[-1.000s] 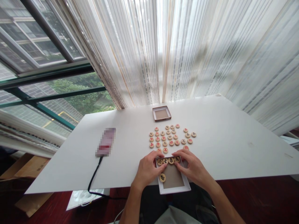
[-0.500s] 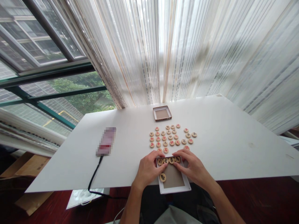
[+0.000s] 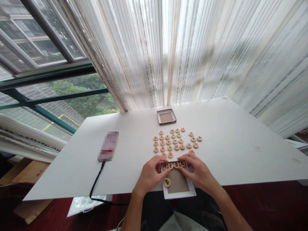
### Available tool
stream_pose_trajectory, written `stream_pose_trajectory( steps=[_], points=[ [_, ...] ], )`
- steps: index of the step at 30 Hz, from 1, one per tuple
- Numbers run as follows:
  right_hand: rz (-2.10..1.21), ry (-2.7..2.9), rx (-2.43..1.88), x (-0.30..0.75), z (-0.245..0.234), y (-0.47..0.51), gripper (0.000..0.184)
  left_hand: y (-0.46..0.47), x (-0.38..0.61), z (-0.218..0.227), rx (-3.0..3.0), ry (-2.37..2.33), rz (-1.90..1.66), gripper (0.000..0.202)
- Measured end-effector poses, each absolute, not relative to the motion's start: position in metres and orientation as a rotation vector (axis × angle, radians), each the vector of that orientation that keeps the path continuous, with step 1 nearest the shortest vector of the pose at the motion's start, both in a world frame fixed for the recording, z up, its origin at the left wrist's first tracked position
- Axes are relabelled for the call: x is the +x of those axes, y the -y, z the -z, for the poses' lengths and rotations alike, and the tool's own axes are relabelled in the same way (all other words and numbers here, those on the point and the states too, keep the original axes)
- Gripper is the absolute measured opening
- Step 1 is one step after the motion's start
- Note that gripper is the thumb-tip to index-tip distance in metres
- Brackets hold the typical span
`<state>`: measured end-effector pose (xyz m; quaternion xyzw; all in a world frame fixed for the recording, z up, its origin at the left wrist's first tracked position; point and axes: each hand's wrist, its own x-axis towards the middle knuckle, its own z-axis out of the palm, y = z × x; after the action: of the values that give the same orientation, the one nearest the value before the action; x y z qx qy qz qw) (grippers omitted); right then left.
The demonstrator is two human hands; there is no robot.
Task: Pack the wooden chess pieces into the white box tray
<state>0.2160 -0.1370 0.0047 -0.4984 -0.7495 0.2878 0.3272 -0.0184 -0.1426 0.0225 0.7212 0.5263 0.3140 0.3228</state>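
Observation:
A shallow open box [image 3: 180, 195] with a white rim and a brown floor sits at the table's near edge. Along its far wall lies a row of several round wooden Chinese chess pieces [image 3: 170, 165] with black characters. Another black-marked piece [image 3: 166, 182] rests by itself near the box's left wall. My left hand [image 3: 152, 173] grips the box's far left corner, its fingers outside and thumb inside against the row. My right hand [image 3: 198, 168] is closed over the far right corner in the same way, thumb touching the pieces.
Several loose chess pieces [image 3: 175, 141], marked red or black, are spread on the white table [image 3: 134, 141] beyond the box. Farther back lies a second shallow tray-like box part [image 3: 166, 123]. A blurred-out phone-like object [image 3: 108, 146] with a black cable [image 3: 96, 179] lies left.
Both hands keep the same hold on the box and the pieces stay put. Only the camera view has shifted slightly.

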Motion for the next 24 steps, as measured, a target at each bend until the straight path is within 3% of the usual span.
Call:
stream_pose_trajectory(
  steps=[24],
  points=[
    [-0.751, 1.892, -1.279, 0.2166, -0.006, 0.1404, 0.019, 0.1405, -0.0193, -0.0193, 1.862, -1.363, -0.919, 0.017]
  ],
)
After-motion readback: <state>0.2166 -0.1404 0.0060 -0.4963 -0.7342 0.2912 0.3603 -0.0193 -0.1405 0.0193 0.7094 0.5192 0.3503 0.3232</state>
